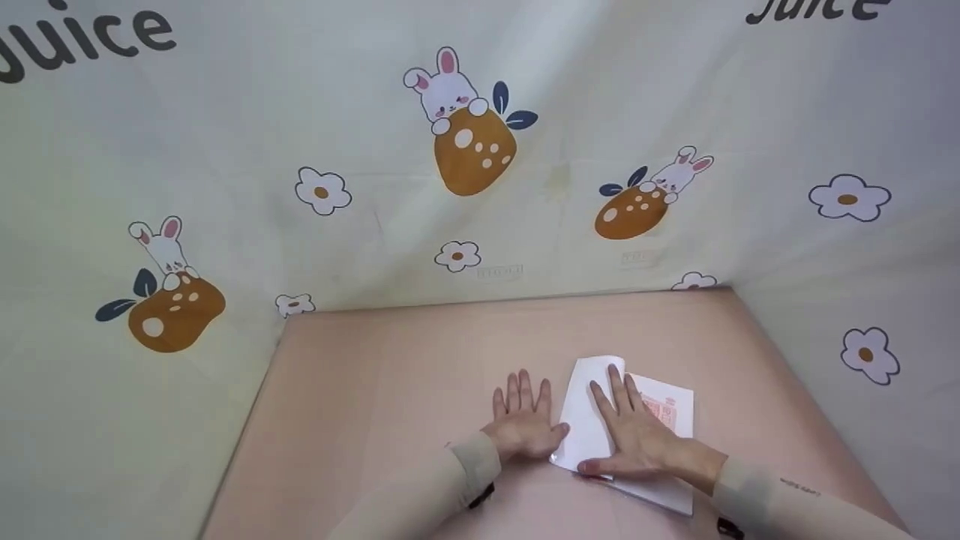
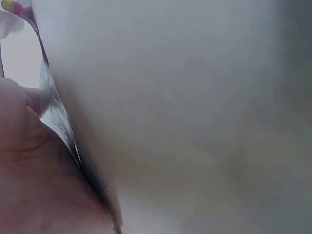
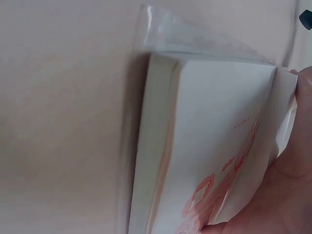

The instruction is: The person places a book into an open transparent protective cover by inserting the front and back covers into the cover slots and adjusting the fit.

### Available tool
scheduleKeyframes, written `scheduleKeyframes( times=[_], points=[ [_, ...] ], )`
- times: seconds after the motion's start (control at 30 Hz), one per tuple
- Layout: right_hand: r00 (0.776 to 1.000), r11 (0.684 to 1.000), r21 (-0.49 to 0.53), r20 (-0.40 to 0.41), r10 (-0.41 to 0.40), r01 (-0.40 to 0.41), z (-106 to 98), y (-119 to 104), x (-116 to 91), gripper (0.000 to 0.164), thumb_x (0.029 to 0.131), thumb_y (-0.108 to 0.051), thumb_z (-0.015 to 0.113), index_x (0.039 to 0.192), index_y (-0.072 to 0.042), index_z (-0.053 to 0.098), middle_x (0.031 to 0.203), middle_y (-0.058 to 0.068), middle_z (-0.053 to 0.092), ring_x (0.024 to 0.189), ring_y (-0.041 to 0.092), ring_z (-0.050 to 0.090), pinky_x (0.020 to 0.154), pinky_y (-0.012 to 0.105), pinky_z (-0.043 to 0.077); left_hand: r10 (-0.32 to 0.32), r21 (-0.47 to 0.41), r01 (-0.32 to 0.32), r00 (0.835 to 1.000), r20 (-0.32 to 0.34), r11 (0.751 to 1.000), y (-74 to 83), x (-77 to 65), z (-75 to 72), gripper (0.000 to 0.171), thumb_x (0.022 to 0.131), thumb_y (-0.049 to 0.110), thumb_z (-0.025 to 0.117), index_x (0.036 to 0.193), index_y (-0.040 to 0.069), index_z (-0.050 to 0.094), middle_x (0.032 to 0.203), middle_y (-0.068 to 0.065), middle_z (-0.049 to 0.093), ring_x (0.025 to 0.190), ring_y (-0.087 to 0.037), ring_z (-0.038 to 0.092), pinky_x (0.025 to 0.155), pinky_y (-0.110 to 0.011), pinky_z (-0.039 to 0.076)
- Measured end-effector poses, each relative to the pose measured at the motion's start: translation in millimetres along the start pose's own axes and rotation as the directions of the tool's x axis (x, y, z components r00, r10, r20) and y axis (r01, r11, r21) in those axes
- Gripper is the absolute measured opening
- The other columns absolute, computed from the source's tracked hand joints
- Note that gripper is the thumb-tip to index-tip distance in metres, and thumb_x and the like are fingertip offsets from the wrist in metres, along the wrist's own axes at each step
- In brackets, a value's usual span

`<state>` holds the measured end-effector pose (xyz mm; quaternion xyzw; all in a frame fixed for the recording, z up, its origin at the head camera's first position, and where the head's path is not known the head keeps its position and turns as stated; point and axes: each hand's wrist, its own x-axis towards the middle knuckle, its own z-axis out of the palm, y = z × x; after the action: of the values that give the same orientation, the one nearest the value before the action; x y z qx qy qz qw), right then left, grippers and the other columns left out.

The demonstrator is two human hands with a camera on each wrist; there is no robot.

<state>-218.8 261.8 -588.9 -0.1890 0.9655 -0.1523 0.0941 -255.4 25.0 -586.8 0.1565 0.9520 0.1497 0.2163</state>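
Observation:
A thick book [image 1: 671,487] with a white front page and red print lies at the right of the table. Over its left part a white sheet [image 1: 585,420] is turned out to the left. My right hand [image 1: 637,442] rests on this sheet with spread, straight fingers, the thumb near its lower edge. Beside the sheet's left edge is my left hand [image 1: 525,424], fingers extended and thumb tip right at that edge. In the right wrist view a clear plastic cover [image 3: 204,41] sticks out past the page block [image 3: 153,141].
The pink tabletop [image 1: 360,420] extends left of the hands. Pale cloth [image 1: 360,127] printed with rabbits, fruit and flowers stands behind the table and along both sides.

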Motion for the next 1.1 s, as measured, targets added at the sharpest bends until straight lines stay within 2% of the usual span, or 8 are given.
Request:
scheduleKeyframes(
  times=[0.27,0.53,0.67,0.93,1.1],
  points=[
    [1.0,1.0,0.012,0.013,0.027,-0.027,-0.8,-8.9,6.1,0.138,0.084,-0.085,0.078,0.177,0.0,0.022,0.184,0.038,-0.008,0.168,0.071,0.003,0.125,0.087,0.03,-0.007,-0.01,0.007,1.0,-0.007,1.0,-0.3,-1.9,0.2,0.112,0.102,0.087,0.044,0.182,0.017,0.011,0.19,-0.023,-0.011,0.178,-0.043,-0.011,0.143,-0.067,-0.001],
    [1.0,0.998,0.061,-0.008,0.006,-0.005,-1.0,-7.1,1.9,0.14,0.09,-0.076,0.079,0.175,0.01,0.009,0.183,0.04,-0.009,0.169,0.066,0.008,0.134,0.078,0.026,-0.019,0.007,0.019,1.0,-0.01,1.0,2.1,-1.5,0.8,0.112,0.102,0.085,0.047,0.182,0.017,0.01,0.19,-0.022,-0.011,0.178,-0.043,-0.01,0.144,-0.066,-0.001],
    [0.999,0.996,0.082,-0.026,0.029,-0.027,0.7,-3.5,-5.8,0.143,0.09,-0.075,0.079,0.173,0.016,0.006,0.182,0.042,-0.005,0.171,0.062,0.011,0.132,0.08,0.027,-0.018,0.0,0.018,1.0,-0.011,1.0,2.0,-1.9,0.9,0.111,0.102,0.084,0.049,0.182,0.016,0.011,0.19,-0.022,-0.011,0.179,-0.043,-0.01,0.144,-0.066,-0.001],
    [0.997,0.988,0.134,0.029,0.067,-0.071,2.8,-10.0,-17.2,0.16,0.079,-0.08,0.085,0.172,0.017,-0.001,0.182,0.044,0.0,0.172,0.061,0.011,0.13,0.086,0.021,0.0,-0.023,0.0,1.0,0.003,1.0,0.5,-3.5,-1.8,0.108,0.104,0.081,0.047,0.182,0.015,0.01,0.19,-0.023,-0.011,0.178,-0.043,-0.012,0.143,-0.067,-0.002],
    [0.997,0.988,0.135,0.026,0.074,-0.077,6.7,-15.4,-18.3,0.164,0.075,-0.08,0.088,0.172,0.016,-0.003,0.182,0.043,-0.001,0.172,0.061,0.008,0.131,0.086,0.017,-0.001,0.0,0.001,1.0,0.002,1.0,0.6,-3.3,-2.5,0.106,0.105,0.079,0.047,0.182,0.015,0.012,0.19,-0.024,-0.009,0.178,-0.044,-0.01,0.144,-0.066,-0.001]
  ],
)
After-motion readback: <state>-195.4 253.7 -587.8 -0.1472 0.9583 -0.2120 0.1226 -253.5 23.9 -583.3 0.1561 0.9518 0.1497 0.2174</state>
